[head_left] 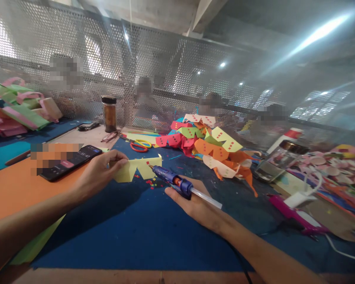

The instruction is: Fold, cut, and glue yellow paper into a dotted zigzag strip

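Pinched in my left hand (114, 163) is the left end of a pale yellow paper cutout (130, 169) with a notch in its lower edge. My right hand (192, 201) grips a blue glue gun (174, 179) with a clear glue stick out of its back. The nozzle points left and is at the cutout's right part, beside a small red paper square (148, 163); whether it touches the paper I cannot tell. Tiny red and yellow paper bits (150, 183) lie on the blue mat (130, 228) just below.
Behind the cutout lie red-and-yellow scissors (140, 145). Dotted paper cutouts (207, 146) are piled at centre right. A phone (71, 162) rests on orange paper at left. A dark-lidded jar (109, 114), glass jar (279, 159) and magenta power strip (298, 215) stand around the mat.
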The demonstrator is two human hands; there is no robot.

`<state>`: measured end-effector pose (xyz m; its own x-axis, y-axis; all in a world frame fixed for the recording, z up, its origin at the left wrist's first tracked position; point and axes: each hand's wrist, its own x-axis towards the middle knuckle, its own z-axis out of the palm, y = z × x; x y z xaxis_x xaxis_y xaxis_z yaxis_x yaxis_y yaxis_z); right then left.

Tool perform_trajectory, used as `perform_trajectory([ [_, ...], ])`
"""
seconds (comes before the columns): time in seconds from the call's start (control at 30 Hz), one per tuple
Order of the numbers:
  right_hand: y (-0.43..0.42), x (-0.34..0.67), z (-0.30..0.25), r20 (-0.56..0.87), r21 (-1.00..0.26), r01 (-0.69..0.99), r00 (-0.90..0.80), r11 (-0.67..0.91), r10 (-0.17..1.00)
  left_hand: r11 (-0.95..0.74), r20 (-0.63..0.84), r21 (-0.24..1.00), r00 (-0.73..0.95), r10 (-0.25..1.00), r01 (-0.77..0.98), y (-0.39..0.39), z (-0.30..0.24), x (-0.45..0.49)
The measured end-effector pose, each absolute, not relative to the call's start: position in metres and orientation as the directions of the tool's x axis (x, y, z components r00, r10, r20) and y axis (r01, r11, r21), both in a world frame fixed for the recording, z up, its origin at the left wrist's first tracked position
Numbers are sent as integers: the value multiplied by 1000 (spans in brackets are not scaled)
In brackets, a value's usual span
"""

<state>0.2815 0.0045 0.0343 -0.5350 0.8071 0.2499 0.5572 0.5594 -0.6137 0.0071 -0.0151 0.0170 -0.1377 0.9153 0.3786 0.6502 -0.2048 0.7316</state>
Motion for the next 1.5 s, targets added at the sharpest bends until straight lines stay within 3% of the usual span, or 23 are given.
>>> perform_trajectory([
  [1.5,11,284,25,272,-603,513,-587,611,762,-176,346,729,-133,929,662,-16,19,8],
])
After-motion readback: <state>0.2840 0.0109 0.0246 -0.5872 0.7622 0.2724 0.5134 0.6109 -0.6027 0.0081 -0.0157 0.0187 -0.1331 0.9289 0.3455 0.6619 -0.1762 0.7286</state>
